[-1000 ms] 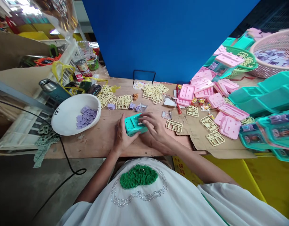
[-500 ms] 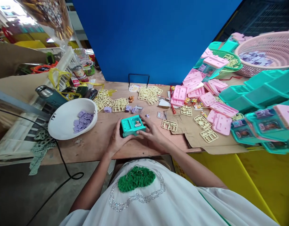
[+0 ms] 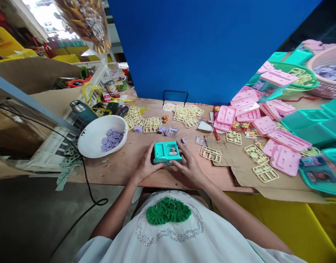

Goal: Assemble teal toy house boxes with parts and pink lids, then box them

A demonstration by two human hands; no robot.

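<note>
A teal plastic toy case lies between my two hands at the table's front, its recessed face turned up. Small light-coloured pieces show in its right-hand recess. My left hand is closed round the left side, thumb along the near edge. On the right side my right hand grips it too, its thumb at the near corner. Just beyond lie small purple parts, a clear plastic packet and little brown pieces. Cream part frames are spread behind them.
A white bowl with purple pieces stands at left, near a flask. Pink plates and teal cases crowd the right, over cardboard. A blue panel rises behind the table.
The camera view has swung left, so the table's contents sit further right in the picture. The teal case remains in both hands and looks turned slightly, more level to me.
</note>
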